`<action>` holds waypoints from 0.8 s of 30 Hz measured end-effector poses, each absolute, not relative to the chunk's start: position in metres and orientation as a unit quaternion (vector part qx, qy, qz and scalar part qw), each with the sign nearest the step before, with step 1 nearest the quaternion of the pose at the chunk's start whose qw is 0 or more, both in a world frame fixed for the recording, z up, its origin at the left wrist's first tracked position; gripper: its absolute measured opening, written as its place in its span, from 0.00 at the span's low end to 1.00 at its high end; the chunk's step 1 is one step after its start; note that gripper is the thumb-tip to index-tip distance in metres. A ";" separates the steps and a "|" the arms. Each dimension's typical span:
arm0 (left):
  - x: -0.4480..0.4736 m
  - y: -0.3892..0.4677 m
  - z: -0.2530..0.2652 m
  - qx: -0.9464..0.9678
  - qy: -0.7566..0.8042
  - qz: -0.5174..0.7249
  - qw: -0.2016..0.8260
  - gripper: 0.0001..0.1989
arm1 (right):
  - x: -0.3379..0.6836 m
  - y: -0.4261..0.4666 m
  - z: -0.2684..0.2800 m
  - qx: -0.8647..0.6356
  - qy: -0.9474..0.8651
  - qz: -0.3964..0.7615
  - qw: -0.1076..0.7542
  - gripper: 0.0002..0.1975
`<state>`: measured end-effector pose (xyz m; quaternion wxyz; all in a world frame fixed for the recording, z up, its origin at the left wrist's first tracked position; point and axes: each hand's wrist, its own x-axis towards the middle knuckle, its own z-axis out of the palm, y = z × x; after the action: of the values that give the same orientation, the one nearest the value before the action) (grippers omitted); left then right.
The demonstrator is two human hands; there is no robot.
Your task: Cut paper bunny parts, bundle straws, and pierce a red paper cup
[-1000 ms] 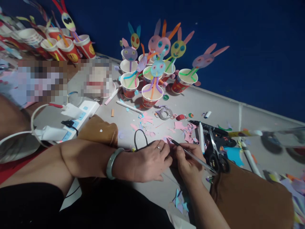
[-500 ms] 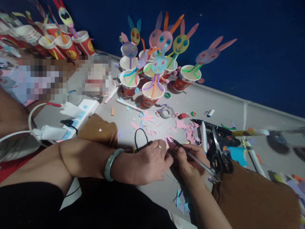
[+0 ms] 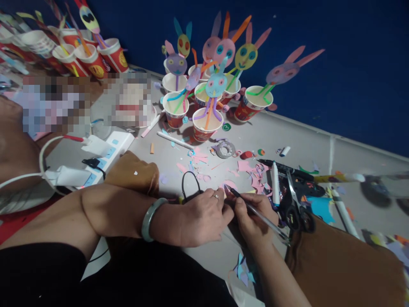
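My right hand (image 3: 255, 215) is closed around a pen (image 3: 260, 216) with a clear barrel and a dark grip. The pen's tip points up and left at a pink paper piece (image 3: 230, 186) between my two hands. My left hand (image 3: 200, 217), with a ring and a pale green bangle (image 3: 149, 219) on the wrist, has its fingers bent and closed at the near edge of this piece. Its fingertips are partly hidden. A thin black loop (image 3: 191, 181) stands up just behind my left hand. Pink paper scraps (image 3: 255, 177) lie beyond my right hand.
Paper cups (image 3: 207, 125) with rabbit-faced paper figures stand at the back; more cups (image 3: 111, 55) are far left. Scissors (image 3: 297, 204), markers (image 3: 275, 183) and a tape roll (image 3: 225, 149) lie around. A power strip (image 3: 111, 149) with cables and another person's arm (image 3: 12, 149) are left.
The pen has shifted slightly, its tip now further left over the pink paper. My left hand keeps nearly the same pose. The other person's hand at the far left has moved up.
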<state>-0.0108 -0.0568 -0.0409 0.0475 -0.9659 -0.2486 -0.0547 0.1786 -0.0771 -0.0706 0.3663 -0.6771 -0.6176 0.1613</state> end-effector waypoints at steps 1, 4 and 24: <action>-0.012 -0.055 -0.037 -0.967 -0.245 -0.049 0.047 0.39 | 0.178 -0.077 -0.070 -0.675 -0.620 0.160 0.366 0.14; -0.016 -0.052 -0.027 -0.970 -0.232 -0.047 0.049 0.35 | 0.179 -0.077 -0.070 -0.670 -0.633 0.150 0.358 0.14; -0.011 -0.059 -0.042 -0.968 -0.236 -0.047 0.075 0.35 | 0.180 -0.075 -0.072 -0.638 -0.683 0.116 0.336 0.12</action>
<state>-0.0114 -0.0589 -0.0423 0.0754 -0.9676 -0.2365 -0.0466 0.1797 -0.0754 -0.0719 0.3360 -0.6384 -0.6827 0.1156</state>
